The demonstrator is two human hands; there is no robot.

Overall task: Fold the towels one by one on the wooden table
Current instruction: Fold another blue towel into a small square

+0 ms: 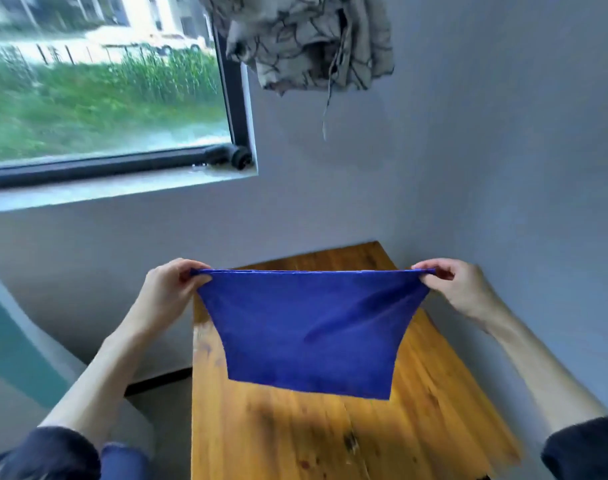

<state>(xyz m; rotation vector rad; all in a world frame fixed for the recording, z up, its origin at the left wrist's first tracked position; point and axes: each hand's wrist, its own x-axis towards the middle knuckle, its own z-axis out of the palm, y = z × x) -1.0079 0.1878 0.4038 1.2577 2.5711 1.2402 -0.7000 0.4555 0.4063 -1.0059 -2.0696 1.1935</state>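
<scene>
I have the blue towel point(309, 327) up in the air above the wooden bench point(295, 438), stretched flat between both hands. My left hand point(169, 289) pinches its top left corner, fingers curled round the cloth, and my right hand point(451, 285) pinches the top right corner the same way. The top edge runs taut and level between them; the rest hangs down, its lower edge clear of the bench top and over the middle of the bench, nearer the far end. The towel looks doubled along the top edge. Beyond the far left corner of the bench is a window point(105, 91), and patterned cloth point(306, 39) hangs high on the wall.
</scene>
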